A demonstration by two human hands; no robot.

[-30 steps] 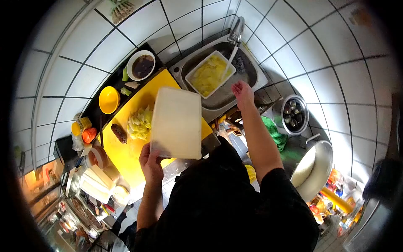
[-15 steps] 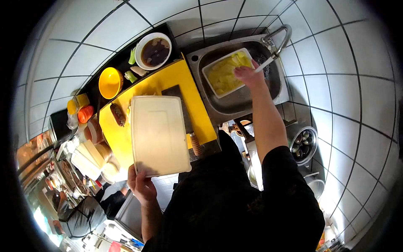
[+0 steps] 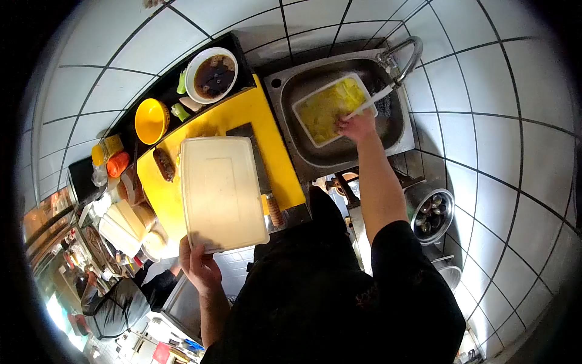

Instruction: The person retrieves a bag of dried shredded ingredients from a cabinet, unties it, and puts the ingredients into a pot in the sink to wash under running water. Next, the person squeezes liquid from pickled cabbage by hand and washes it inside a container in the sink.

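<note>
My left hand (image 3: 200,267) pinches the lower left corner of a whitish, rectangular plastic lid (image 3: 224,194), held over the yellow cutting board (image 3: 279,158). My right hand (image 3: 357,126) is at the near rim of a white plastic tub (image 3: 307,129) in the sink, its fingers partly hidden by running water. Yellow-green cut pieces (image 3: 333,103) lie in water inside the tub. A cleaver (image 3: 257,158) with a wooden handle rests on the board, partly under the lid. Left of the lid lies a dark sausage (image 3: 163,164).
A curved tap (image 3: 415,54) pours into the steel sink (image 3: 303,73). Behind the board stand a white bowl of dark liquid (image 3: 215,76), a yellow bowl (image 3: 151,121) and green vegetable ends (image 3: 180,111). A metal pot (image 3: 450,209) stands at right. Another person (image 3: 121,303) is at lower left.
My right hand has moved from over the yellow-green pieces to the tub's near rim. Water now covers more of the pieces. My left hand still holds the lid.
</note>
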